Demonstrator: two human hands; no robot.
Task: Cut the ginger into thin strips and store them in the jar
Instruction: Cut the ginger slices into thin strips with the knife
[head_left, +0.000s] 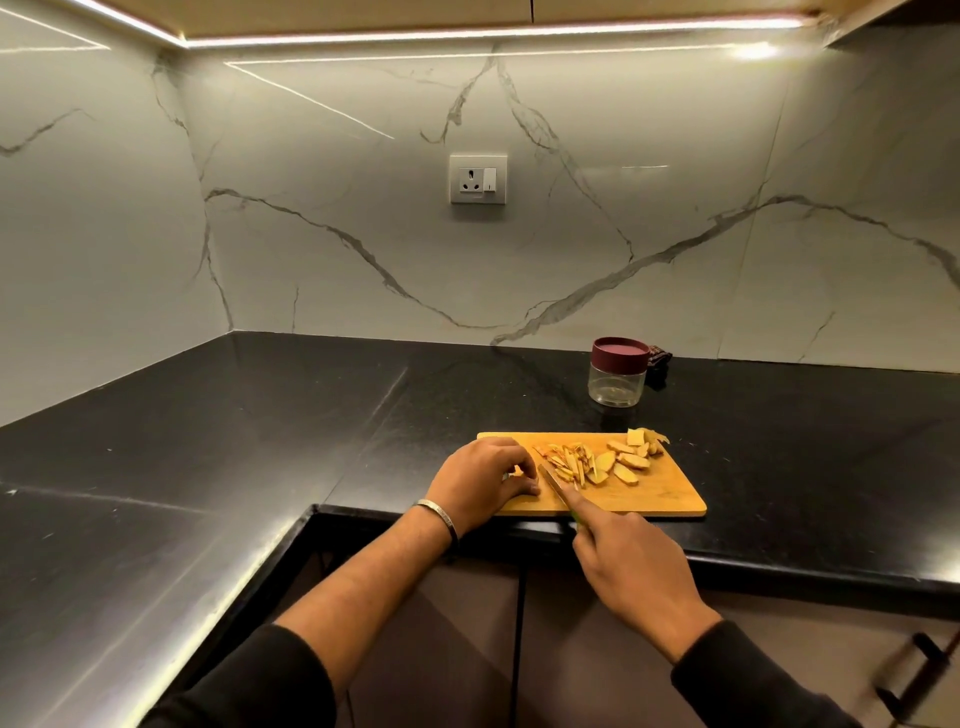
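Head view: left hand (485, 475) arched, fingers curled, pinching a pale ginger piece (517, 472) on the rectangular wooden cutting board (660, 493), right hand (631, 566) gripping the green-handled knife (558, 486), blade angled beside cut ginger strips (569, 462), maroon-lidded clear jar (618, 371) standing behind on black countertop (260, 441).

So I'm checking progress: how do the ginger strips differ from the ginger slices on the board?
The ginger strips are thin sticks heaped by the knife; the ginger slices are broad ovals lying further right, uncut. Both lie on the cutting board.
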